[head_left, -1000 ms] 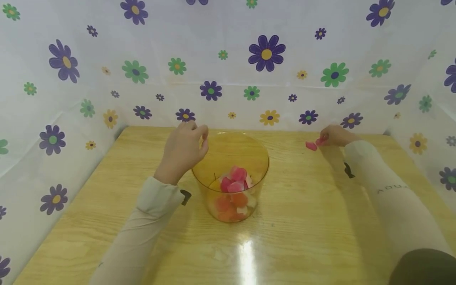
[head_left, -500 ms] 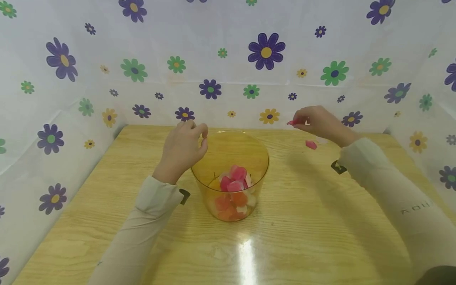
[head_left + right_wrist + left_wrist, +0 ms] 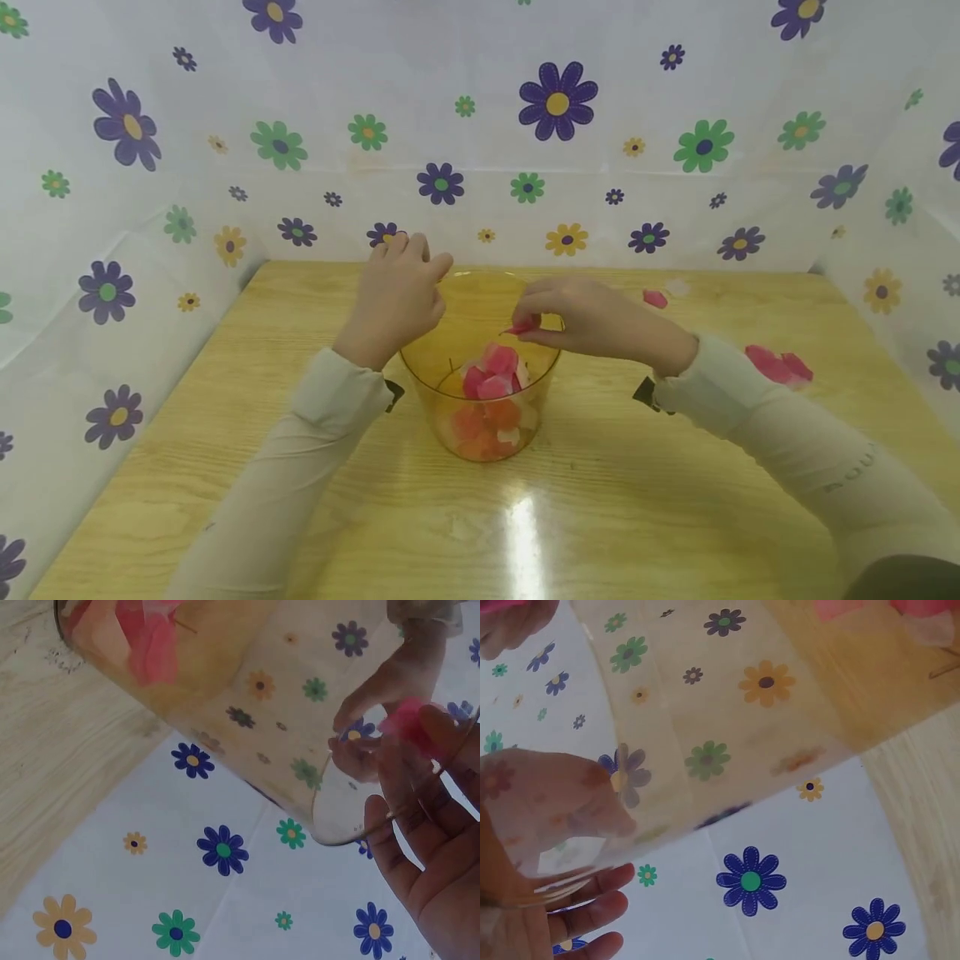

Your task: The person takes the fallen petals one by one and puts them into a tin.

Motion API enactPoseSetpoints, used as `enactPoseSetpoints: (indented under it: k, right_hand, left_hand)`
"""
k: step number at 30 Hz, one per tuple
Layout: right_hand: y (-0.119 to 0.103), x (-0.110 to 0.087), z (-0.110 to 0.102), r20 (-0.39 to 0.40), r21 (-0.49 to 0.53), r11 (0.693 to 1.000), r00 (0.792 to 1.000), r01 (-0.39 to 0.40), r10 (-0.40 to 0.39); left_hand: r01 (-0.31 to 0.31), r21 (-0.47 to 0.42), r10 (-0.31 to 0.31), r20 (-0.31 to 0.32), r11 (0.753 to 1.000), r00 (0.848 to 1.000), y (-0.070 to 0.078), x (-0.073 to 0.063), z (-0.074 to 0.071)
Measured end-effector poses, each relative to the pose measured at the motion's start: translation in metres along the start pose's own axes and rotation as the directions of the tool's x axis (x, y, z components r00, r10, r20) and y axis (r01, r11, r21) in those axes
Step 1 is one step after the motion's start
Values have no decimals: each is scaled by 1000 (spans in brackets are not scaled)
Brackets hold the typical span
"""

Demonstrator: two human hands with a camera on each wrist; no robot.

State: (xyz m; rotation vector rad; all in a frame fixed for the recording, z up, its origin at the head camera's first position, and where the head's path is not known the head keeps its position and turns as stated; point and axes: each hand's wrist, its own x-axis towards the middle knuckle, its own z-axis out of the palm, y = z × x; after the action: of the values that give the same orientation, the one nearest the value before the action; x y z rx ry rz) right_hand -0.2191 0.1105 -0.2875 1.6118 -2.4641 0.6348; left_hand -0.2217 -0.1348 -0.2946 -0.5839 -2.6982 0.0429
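Observation:
A see-through amber plastic tub [image 3: 483,304] stands on the table with pink, orange and pale flower petals [image 3: 498,385] heaped in its bottom. Over its mouth, on the right side, my right hand [image 3: 596,321] pinches a pink petal [image 3: 522,327] between thumb and fingertips. The same pink petal [image 3: 412,727] shows bright between the fingers in the right wrist view. My left hand [image 3: 397,300] stays at the tub's left rim. In the left wrist view, its thumb shows through the clear wall, and its relaxed fingers [image 3: 592,915] lie outside, spread apart from the thumb.
On the wooden table [image 3: 225,408], a pink petal [image 3: 655,298] and a pale petal [image 3: 678,287] lie at the back right. Larger pink petals [image 3: 780,367] lie beside the right forearm. A flower-print cloth [image 3: 487,142] stands around the back and sides.
My right hand has lifted a pink petal from the back right of the table and carried it left over the tub. My left hand has shifted slightly at the rim.

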Motion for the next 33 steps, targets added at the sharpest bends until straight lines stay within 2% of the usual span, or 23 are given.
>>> enactPoseSetpoints:
  k: [5, 9, 12, 15, 19, 22, 25, 27, 29, 33]
  right_hand:
    - [-3, -1, 7, 58, 34, 999, 998, -15, 13]
    - [-2, -4, 8, 55, 44, 999, 998, -19, 16]
    - [-2, -5, 7, 39, 29, 1000, 999, -6, 5]
    - [1, -8, 5, -17, 9, 1000, 1000, 9, -9]
    - [13, -17, -8, -168, 7, 1000, 986, 16, -15]
    - [33, -28, -23, -277, -11, 999, 960, -47, 42]
    - [59, -43, -36, -344, -50, 976, 921, -211, 182]
    - [77, -54, -42, -366, -67, 940, 885, -334, 288]
    - [94, -66, -46, -366, -71, 892, 843, -447, 394]
    - [126, -89, -47, -317, -37, 798, 765, -601, 561]
  left_hand:
    - [27, -45, -27, -2, 999, 1000, 2, 0, 3]
    - [21, -77, -23, -21, 997, 1000, 1, 1, 5]
    - [27, -94, -28, -10, 995, 1000, 1, 1, 5]
    - [38, -103, -36, 15, 994, 999, 1, 2, 5]
    - [42, -111, -38, 41, 993, 998, 2, 2, 4]
    - [40, -124, -35, 43, 991, 998, 3, 2, 3]
    - [41, -137, -35, 48, 990, 998, 3, 3, 2]
    - [34, -135, -27, 56, 990, 998, 3, 3, 2]
    - [18, -119, -11, 64, 993, 998, 3, 4, 3]
    - [-16, -81, 22, 69, 997, 997, 4, 8, 5]
